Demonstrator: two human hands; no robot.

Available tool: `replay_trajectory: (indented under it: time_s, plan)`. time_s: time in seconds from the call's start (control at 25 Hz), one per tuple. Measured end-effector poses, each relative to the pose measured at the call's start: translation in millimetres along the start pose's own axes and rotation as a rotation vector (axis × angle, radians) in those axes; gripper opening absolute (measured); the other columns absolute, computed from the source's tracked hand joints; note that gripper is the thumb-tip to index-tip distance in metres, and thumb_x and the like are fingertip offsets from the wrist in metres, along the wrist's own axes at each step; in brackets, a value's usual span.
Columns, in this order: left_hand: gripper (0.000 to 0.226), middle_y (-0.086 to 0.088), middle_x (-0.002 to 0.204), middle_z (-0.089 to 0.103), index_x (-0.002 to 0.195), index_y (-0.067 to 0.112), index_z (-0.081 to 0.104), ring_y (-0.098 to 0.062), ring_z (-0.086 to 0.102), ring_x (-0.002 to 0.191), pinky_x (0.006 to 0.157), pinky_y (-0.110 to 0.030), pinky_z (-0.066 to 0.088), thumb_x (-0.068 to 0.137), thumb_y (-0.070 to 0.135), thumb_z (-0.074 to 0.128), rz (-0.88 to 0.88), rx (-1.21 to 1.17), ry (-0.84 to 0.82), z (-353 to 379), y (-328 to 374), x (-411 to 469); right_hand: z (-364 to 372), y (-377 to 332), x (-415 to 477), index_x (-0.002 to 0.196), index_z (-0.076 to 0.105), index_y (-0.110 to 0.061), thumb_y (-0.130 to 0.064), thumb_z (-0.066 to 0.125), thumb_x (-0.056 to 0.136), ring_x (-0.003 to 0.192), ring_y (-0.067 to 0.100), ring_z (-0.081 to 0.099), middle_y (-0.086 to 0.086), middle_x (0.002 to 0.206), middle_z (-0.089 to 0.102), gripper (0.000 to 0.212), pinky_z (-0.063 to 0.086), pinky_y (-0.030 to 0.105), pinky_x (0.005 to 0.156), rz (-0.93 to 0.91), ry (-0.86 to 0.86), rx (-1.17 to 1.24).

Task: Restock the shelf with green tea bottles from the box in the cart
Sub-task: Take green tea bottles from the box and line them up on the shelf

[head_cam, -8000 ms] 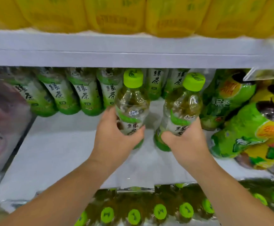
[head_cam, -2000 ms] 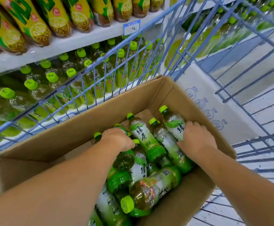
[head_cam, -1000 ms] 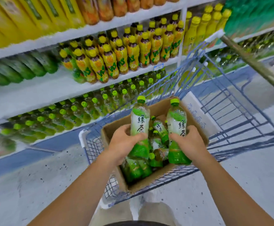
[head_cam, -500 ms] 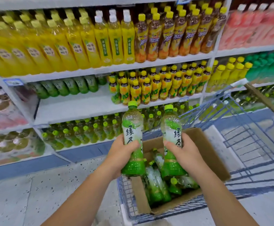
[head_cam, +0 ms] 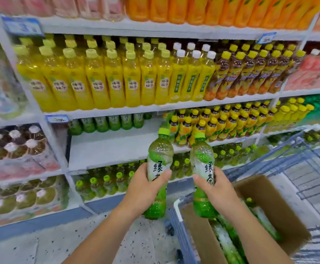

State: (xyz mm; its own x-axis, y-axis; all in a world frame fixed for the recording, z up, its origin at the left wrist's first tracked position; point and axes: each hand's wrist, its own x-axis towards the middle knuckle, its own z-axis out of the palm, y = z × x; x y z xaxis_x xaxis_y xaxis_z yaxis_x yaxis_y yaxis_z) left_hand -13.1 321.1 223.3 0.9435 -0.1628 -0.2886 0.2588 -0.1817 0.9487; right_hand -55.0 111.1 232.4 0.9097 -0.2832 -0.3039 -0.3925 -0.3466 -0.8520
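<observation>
2 held green tea bottles (head_cam: 160, 159) (head_cam: 203, 164), 1 cardboard box (head_cam: 269, 197), 1 cart (head_cam: 181, 235)

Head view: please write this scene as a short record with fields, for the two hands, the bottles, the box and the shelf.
left hand: holds the left bottle upright, round its label
right hand: holds the right bottle upright
box: open cardboard, in the cart, more green bottles lying inside
shelf: one back row of green bottles at the rear
progress: both held bottles are in the air, not yet on the shelf
</observation>
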Motion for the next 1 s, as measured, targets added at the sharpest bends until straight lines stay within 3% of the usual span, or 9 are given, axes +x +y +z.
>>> replay_trajectory:
  time_s: [0.12, 0.28, 0.44, 0.6, 0.68, 0.76, 0.88, 0.92, 1.0]
  plan:
    - [0.027, 0.014, 0.092, 0.072, 0.105, 0.031, 0.066, 0.007, 0.065, 0.076, 0.060, -0.010, 0.048, 0.083, 0.045, 0.075, -0.002, 0.025, 0.042, -34, -9, 27, 40, -17, 26, 0.117, 0.051, -0.039, -0.047, 0.069, 0.086, 0.094, -0.003, 0.060, -0.020, 0.107, 0.063, 0.037, 0.049, 0.026, 0.073, -0.017, -0.031, -0.001]
    - [0.028, 0.011, 0.090, 0.074, 0.100, 0.032, 0.067, -0.004, 0.070, 0.081, 0.072, -0.028, 0.058, 0.080, 0.049, 0.077, -0.036, 0.039, 0.093, -59, -28, 71, 88, -22, 76, 0.114, 0.052, -0.040, -0.042, 0.072, 0.085, 0.092, -0.005, 0.061, -0.020, 0.104, 0.065, 0.036, 0.047, 0.021, 0.070, -0.038, -0.065, 0.014]
    - [0.023, 0.010, 0.087, 0.075, 0.098, 0.030, 0.068, -0.004, 0.071, 0.077, 0.063, -0.019, 0.055, 0.081, 0.040, 0.079, -0.003, 0.065, 0.150, -74, -50, 116, 123, -12, 129, 0.106, 0.049, -0.046, -0.035, 0.073, 0.086, 0.097, -0.008, 0.060, -0.028, 0.099, 0.063, 0.034, 0.043, 0.009, 0.065, -0.093, -0.079, 0.056]
    - [0.021, 0.009, 0.088, 0.076, 0.098, 0.028, 0.071, -0.012, 0.072, 0.082, 0.070, -0.031, 0.059, 0.080, 0.034, 0.081, 0.072, 0.101, 0.181, -85, -90, 169, 159, 15, 182, 0.101, 0.043, -0.043, -0.028, 0.072, 0.088, 0.075, -0.028, 0.050, -0.036, 0.095, 0.051, 0.035, 0.040, -0.001, 0.058, -0.128, -0.046, 0.109]
    - [0.019, 0.007, 0.088, 0.077, 0.097, 0.027, 0.072, -0.016, 0.072, 0.083, 0.073, -0.037, 0.061, 0.081, 0.031, 0.081, 0.130, 0.084, 0.202, -89, -114, 193, 182, 30, 210, 0.105, 0.042, -0.041, -0.028, 0.073, 0.087, 0.079, -0.019, 0.053, -0.034, 0.095, 0.050, 0.038, 0.040, -0.001, 0.058, -0.163, 0.001, 0.152]
    - [0.019, 0.004, 0.089, 0.077, 0.097, 0.026, 0.073, -0.020, 0.073, 0.084, 0.077, -0.044, 0.061, 0.081, 0.029, 0.082, 0.198, 0.058, 0.228, -94, -138, 217, 208, 47, 236, 0.114, 0.041, -0.035, -0.029, 0.072, 0.088, 0.086, -0.008, 0.054, -0.036, 0.096, 0.043, 0.041, 0.041, 0.001, 0.069, -0.214, 0.065, 0.206]
    - [0.019, 0.006, 0.090, 0.078, 0.098, 0.026, 0.073, -0.018, 0.074, 0.085, 0.078, -0.046, 0.061, 0.081, 0.027, 0.082, 0.271, 0.020, 0.258, -105, -168, 255, 243, 69, 281, 0.135, 0.045, -0.028, -0.040, 0.074, 0.084, 0.110, 0.008, 0.057, -0.025, 0.120, 0.053, 0.061, 0.045, 0.028, 0.095, -0.237, 0.119, 0.231]
    - [0.020, 0.007, 0.089, 0.078, 0.098, 0.027, 0.073, -0.015, 0.074, 0.083, 0.077, -0.043, 0.062, 0.080, 0.026, 0.082, 0.307, 0.009, 0.271, -109, -175, 267, 252, 73, 294, 0.132, 0.049, -0.029, -0.040, 0.074, 0.083, 0.109, 0.010, 0.060, -0.020, 0.121, 0.060, 0.056, 0.049, 0.032, 0.093, -0.286, 0.149, 0.234]
    - [0.017, 0.009, 0.083, 0.077, 0.095, 0.028, 0.073, -0.010, 0.072, 0.075, 0.068, -0.035, 0.061, 0.080, 0.026, 0.081, 0.384, -0.007, 0.304, -109, -185, 290, 262, 77, 321, 0.119, 0.053, -0.035, -0.033, 0.073, 0.085, 0.100, 0.004, 0.064, -0.021, 0.108, 0.065, 0.040, 0.050, 0.026, 0.081, -0.377, 0.184, 0.273]
